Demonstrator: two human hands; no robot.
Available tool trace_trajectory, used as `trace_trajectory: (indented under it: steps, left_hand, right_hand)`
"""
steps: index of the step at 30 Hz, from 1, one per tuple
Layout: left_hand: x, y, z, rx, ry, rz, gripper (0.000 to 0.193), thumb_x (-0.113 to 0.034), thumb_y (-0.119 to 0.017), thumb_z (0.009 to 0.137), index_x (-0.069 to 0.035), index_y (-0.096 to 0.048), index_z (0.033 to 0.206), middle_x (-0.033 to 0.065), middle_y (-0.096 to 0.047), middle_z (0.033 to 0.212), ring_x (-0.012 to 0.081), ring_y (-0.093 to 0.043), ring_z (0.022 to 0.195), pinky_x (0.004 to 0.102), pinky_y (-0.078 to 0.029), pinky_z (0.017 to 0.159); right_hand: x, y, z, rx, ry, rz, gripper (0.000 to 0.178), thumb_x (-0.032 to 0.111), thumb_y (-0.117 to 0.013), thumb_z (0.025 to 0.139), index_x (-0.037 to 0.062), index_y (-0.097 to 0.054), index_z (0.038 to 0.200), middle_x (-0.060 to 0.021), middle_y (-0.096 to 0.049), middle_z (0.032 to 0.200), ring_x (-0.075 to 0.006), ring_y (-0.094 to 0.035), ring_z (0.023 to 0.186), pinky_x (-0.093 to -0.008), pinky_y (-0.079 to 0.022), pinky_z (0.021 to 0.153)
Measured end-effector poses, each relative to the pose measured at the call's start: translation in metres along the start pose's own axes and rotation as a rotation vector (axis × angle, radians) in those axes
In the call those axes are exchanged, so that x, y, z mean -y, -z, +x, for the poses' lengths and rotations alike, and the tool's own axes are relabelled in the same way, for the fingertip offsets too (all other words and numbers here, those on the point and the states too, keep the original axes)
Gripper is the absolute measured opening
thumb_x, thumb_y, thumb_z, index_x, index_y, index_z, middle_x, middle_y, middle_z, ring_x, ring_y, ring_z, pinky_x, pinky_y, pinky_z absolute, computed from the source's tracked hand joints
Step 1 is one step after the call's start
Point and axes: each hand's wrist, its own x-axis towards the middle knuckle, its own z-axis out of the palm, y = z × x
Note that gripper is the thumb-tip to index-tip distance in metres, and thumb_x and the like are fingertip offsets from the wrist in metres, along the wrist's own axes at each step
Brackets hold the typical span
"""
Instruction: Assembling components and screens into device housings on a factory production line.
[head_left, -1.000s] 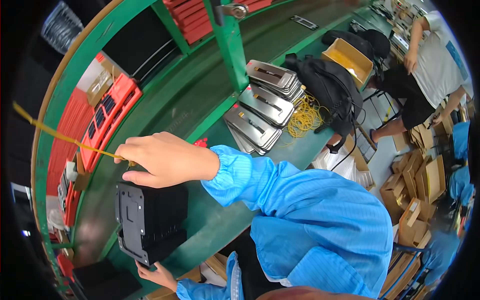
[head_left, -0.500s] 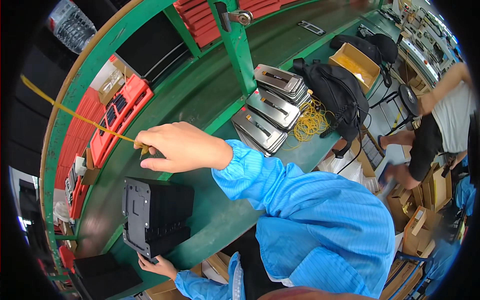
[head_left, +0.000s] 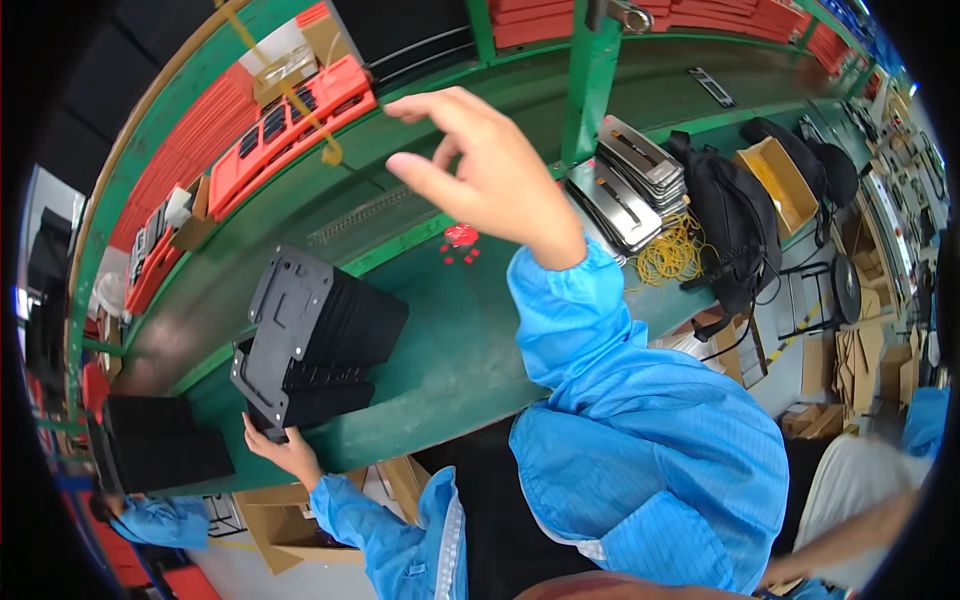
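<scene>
A stack of black plastic frames [head_left: 350, 320] stands on the green bench, left of the middle. At its lower near corner, my left hand [head_left: 285, 455] has its fingers round the edge of the front frame, partly hidden by it. My right hand [head_left: 485, 165] is raised over the bench, empty, with thumb and fingers apart. Left of it a yellow cord [head_left: 290, 90] hangs down, knotted at its loose end and clear of my fingers. Small red pieces [head_left: 460, 240] lie on the bench below my right wrist.
Stacked silver phone-screen panels [head_left: 625, 205], a tangle of yellow cord [head_left: 670, 250] and a black backpack [head_left: 735, 210] lie to the right. A green post [head_left: 590, 90] rises behind. Red trays [head_left: 290, 130] line the far left. Another person [head_left: 860, 500] is at lower right.
My right hand has let go of the yellow cord and opened. The view has shifted. My left hand stays at the frames' lower corner, and the front frames now look tilted and out of line.
</scene>
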Motion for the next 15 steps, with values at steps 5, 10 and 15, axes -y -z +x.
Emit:
trace_trajectory:
  steps: [5,10,15]
  left_hand:
    - [0.008,-0.012,-0.002,-0.123,-0.128,0.061,0.073,-0.015,-0.066,0.089,-0.008,-0.041,0.157,0.0257,-0.041,0.151,0.0427,-0.04,0.138,0.0517,-0.032,0.117]
    - [-0.005,-0.005,-0.014,-0.259,-0.143,0.076,0.078,-0.027,-0.072,0.096,0.001,-0.035,0.158,0.0271,-0.049,0.144,0.0418,-0.05,0.132,0.0502,-0.038,0.114]
    - [-0.101,-0.015,-0.105,-0.237,-0.024,-0.033,0.053,-0.016,-0.073,0.093,0.003,-0.051,0.138,0.0132,-0.052,0.106,0.027,-0.051,0.093,0.042,-0.044,0.088]
  right_hand:
    - [-0.004,0.015,-0.011,-0.025,-0.002,-0.071,0.032,0.017,-0.075,0.092,0.0037,-0.068,0.12,-0.0117,-0.067,0.107,-0.0179,-0.068,0.073,-0.0331,-0.052,0.062]
    - [-0.01,0.066,-0.059,0.189,0.086,-0.146,0.022,0.015,-0.073,0.093,0.0028,-0.071,0.111,-0.0109,-0.07,0.093,-0.0236,-0.069,0.081,-0.0362,-0.054,0.069]
    - [-0.041,0.205,-0.107,0.196,-0.17,-0.507,0.016,0.015,-0.071,0.094,0.0021,-0.072,0.103,-0.0126,-0.073,0.093,-0.0269,-0.071,0.087,-0.0368,-0.056,0.076]
